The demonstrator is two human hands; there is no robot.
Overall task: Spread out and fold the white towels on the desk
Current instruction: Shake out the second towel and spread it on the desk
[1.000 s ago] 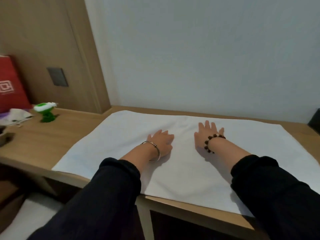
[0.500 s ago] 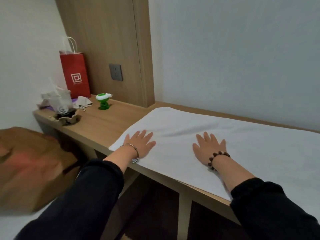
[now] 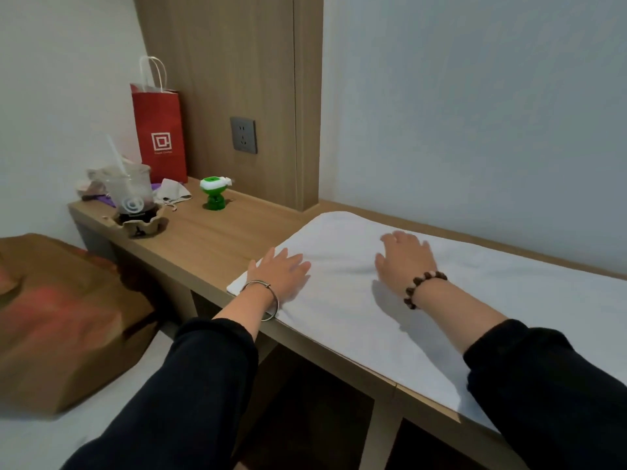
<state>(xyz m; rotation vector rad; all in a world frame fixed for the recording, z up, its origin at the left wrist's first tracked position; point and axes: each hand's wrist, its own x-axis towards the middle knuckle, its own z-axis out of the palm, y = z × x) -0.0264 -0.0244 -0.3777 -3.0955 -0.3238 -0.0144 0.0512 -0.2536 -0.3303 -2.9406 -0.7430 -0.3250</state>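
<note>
A white towel lies spread flat along the wooden desk, reaching out of view on the right. My left hand, with a metal bangle at the wrist, lies flat with straight fingers on the towel's near left corner. My right hand, with a bead bracelet at the wrist, presses on the towel farther in, fingers spread toward the far left end. A shallow crease shows in the cloth between the two hands.
On the desk's left end stand a red paper bag, a plastic cup with a straw in a cardboard holder, crumpled cloth and a small green bottle. A wall socket sits on the wooden panel. A brown bag lies at lower left.
Both hands have slid leftward across the towel from its middle to its left end. The view has swung left, bringing the bag and cup into sight.
</note>
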